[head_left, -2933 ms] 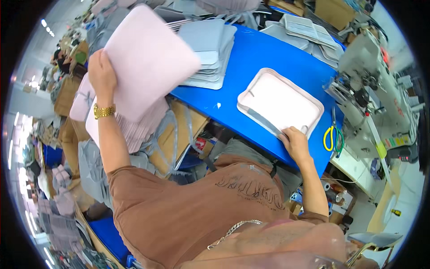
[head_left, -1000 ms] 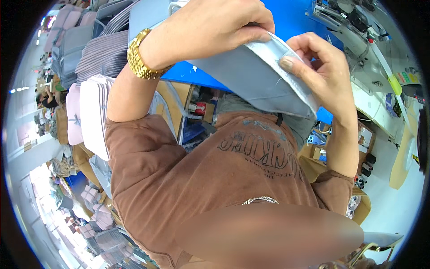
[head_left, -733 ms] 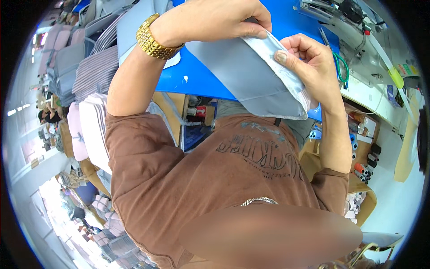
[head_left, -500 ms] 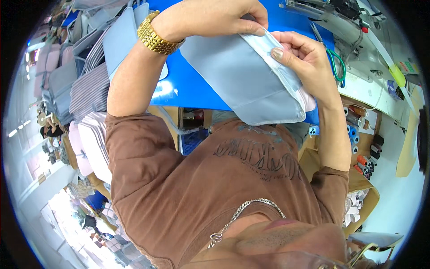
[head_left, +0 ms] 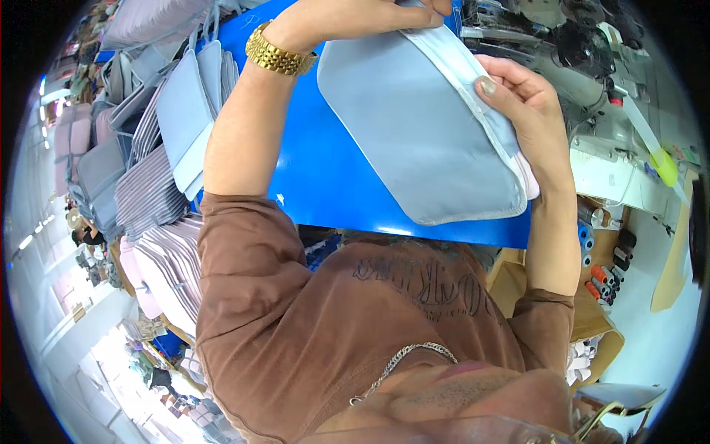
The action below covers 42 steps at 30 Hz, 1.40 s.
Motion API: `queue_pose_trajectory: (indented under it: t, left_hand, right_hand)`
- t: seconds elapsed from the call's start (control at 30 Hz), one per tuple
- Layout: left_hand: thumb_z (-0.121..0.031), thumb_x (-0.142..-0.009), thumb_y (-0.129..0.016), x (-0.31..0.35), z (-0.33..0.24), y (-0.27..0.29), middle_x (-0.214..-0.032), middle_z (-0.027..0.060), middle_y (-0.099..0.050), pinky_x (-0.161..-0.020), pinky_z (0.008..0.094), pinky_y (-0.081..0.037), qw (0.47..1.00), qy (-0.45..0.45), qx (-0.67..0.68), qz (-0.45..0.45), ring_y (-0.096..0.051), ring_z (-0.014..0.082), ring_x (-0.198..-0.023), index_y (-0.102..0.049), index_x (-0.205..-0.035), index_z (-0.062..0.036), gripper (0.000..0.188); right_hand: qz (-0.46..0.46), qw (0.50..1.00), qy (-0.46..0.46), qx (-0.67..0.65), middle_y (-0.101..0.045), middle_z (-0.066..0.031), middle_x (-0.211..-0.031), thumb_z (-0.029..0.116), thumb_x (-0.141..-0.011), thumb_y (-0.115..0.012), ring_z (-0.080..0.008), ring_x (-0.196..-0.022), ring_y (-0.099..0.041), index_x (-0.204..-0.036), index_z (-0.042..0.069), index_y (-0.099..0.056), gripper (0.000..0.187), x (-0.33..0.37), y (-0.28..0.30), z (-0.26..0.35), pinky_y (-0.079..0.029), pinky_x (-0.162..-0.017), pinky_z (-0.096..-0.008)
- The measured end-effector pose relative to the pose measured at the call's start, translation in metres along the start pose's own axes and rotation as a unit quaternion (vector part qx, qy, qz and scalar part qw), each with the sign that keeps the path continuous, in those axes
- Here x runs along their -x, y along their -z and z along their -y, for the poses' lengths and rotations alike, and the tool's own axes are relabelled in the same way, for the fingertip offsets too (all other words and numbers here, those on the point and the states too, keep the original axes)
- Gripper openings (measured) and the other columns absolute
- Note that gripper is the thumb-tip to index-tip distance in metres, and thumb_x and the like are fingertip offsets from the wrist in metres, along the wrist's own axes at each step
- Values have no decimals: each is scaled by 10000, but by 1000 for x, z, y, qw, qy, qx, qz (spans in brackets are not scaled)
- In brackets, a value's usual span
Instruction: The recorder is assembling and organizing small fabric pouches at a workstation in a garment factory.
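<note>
Though aslant — grey panel point(head_left: 421, 133) between fingers point(head_left: 515, 72)

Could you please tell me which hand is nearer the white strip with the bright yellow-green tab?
The right hand: it is left of the white strip; the left hand is farther left and higher.

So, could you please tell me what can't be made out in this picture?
All in the head view:
Left hand: partly cut off by the upper edge.
Grey panel: underside hidden, facing away from the camera.
Blue table: partly covered by the panel.
Machine: blurred, and cut off by the upper edge.
Far-off things at lower left: too small to tell.
</note>
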<state>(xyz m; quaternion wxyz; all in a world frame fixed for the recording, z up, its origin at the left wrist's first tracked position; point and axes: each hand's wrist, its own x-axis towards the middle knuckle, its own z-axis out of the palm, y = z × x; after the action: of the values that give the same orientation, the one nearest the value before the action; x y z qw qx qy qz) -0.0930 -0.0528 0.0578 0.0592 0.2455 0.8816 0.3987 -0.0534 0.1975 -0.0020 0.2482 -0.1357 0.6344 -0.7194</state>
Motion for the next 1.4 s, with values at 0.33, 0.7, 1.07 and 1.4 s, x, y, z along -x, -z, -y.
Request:
queue_pose_trajectory:
  t: [0.33,0.7,1.07,1.4]
  left_hand:
    - [-16,-826,-609,-22,14,-13,-970,54,-663,-792,280,-479,992,-18,127,-3,-569,115,-900,-606,-1140,19,316]
    - [-11,-855,-639,-41,20,-2,-1206,153,-658,-988,355,-457,992,-89,83,-39,-578,235,-1124,-618,-1221,15,368]
    - [-82,-876,-626,-77,96,22,-1191,230,-660,-975,411,-464,972,-147,-170,-65,-610,334,-1113,-645,-1162,15,303]
    - [-215,-745,-823,49,20,-86,-894,84,-655,-712,355,-501,900,-118,-108,-406,-608,280,-852,-663,-971,-63,316]
  right_hand:
    - [-40,999,-2,-20,-714,-46,-965,123,-920,-681,-55,-831,-646,-1200,-19,-657,314,2,6,1,-506,-747,-193]
    - [-103,992,61,-26,-709,-47,-993,127,-918,-693,-65,-853,-635,-1209,-22,-656,329,0,-16,-10,-499,-803,-203]
    - [-116,984,118,-69,-713,-55,-917,129,-916,-697,-63,-796,-639,-1104,-38,-693,251,-14,-25,-18,-505,-697,-191]
    - [-136,989,47,-18,-655,-7,-810,165,-930,-685,-49,-669,-555,-1137,-6,-689,269,-20,-4,-23,-429,-524,-198]
